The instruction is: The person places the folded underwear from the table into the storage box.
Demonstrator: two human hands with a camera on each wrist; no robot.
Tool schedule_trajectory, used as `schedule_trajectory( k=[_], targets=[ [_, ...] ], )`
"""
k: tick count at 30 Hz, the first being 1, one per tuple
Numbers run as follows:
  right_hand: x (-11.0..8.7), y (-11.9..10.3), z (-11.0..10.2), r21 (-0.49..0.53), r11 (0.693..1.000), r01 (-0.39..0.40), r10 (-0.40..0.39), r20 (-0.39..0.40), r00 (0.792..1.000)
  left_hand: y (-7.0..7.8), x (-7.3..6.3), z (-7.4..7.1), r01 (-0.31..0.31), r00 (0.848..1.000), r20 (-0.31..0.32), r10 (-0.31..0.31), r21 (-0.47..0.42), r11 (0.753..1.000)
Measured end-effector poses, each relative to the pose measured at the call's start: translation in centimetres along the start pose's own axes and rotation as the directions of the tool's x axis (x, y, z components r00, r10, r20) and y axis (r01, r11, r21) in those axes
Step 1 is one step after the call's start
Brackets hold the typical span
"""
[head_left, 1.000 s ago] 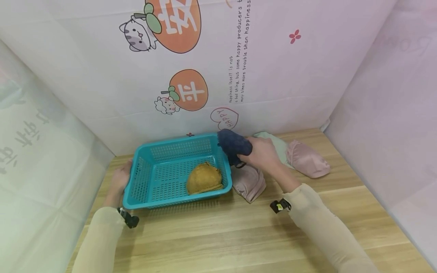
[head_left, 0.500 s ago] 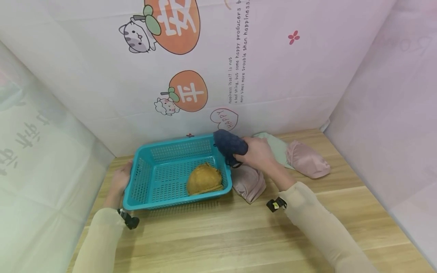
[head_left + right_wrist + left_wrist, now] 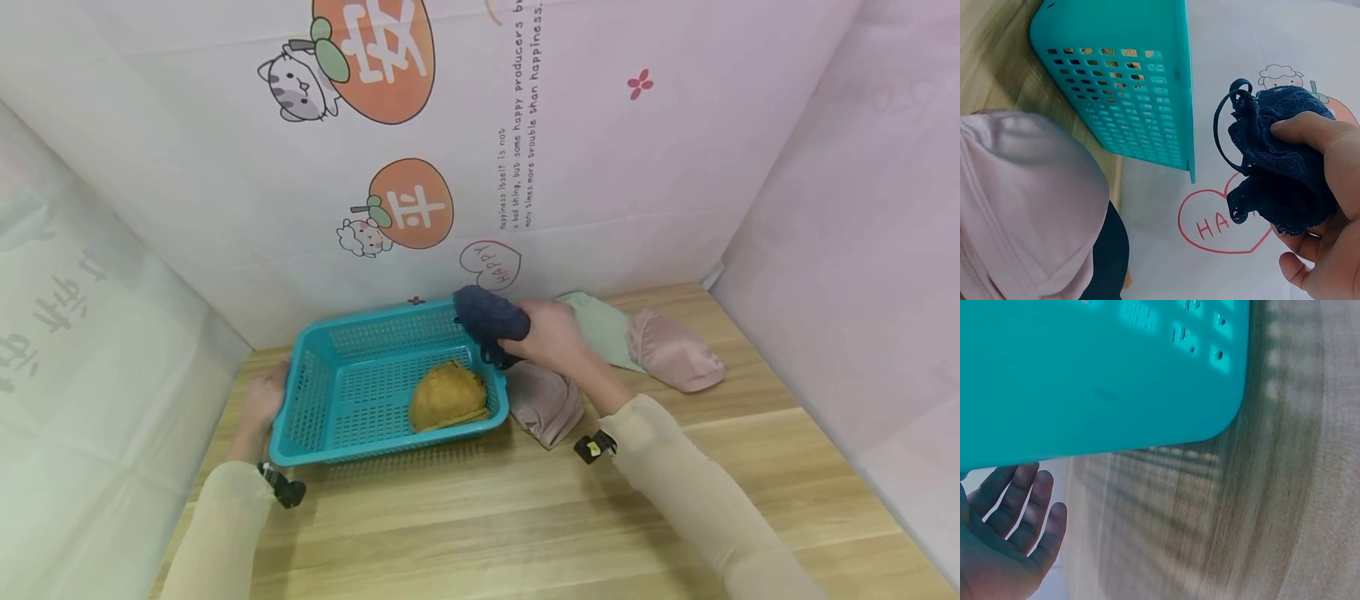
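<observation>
My right hand (image 3: pixel 551 333) pinches a folded navy lace bra (image 3: pixel 491 317) between thumb and fingers, over the back right corner of the turquoise basket (image 3: pixel 360 460). A thin strap loops down from the bra (image 3: pixel 1279 156) in the right wrist view. A mustard bra (image 3: pixel 447 396) lies folded inside the basket at its right end. At the basket's left end is my left hand (image 3: pixel 264 396), its fingers extended and spread, with the fingertips right at the rim in the left wrist view.
A mauve-pink bra (image 3: pixel 546 404) lies just right of the basket on the wooden table (image 3: pixel 465 525). Farther right are a mint green bra (image 3: pixel 603 329) and a satiny pink bra (image 3: pixel 675 350), side by side. Printed cloth walls (image 3: pixel 585 167) enclose the table's back and sides.
My right hand has carried the navy bra leftward, from beside the basket's right rim to over its back right corner. The left hand and the basket stay where they were.
</observation>
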State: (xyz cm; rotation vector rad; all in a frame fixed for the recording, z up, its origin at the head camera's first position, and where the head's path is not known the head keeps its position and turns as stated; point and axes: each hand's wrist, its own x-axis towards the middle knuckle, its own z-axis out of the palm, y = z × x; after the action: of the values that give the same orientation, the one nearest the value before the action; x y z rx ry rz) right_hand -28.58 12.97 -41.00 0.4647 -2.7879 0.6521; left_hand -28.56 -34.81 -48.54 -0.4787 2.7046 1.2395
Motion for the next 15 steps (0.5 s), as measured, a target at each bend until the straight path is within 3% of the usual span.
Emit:
schedule_trajectory(
  k=[15],
  targets=[
    [1.1, -1.6, 1.2, -0.027, 1.000, 0.015, -0.015, 0.025, 1.000, 0.4, 0.0, 0.0, 0.001, 1.000, -0.006, 0.000, 0.005, 1.000]
  ],
)
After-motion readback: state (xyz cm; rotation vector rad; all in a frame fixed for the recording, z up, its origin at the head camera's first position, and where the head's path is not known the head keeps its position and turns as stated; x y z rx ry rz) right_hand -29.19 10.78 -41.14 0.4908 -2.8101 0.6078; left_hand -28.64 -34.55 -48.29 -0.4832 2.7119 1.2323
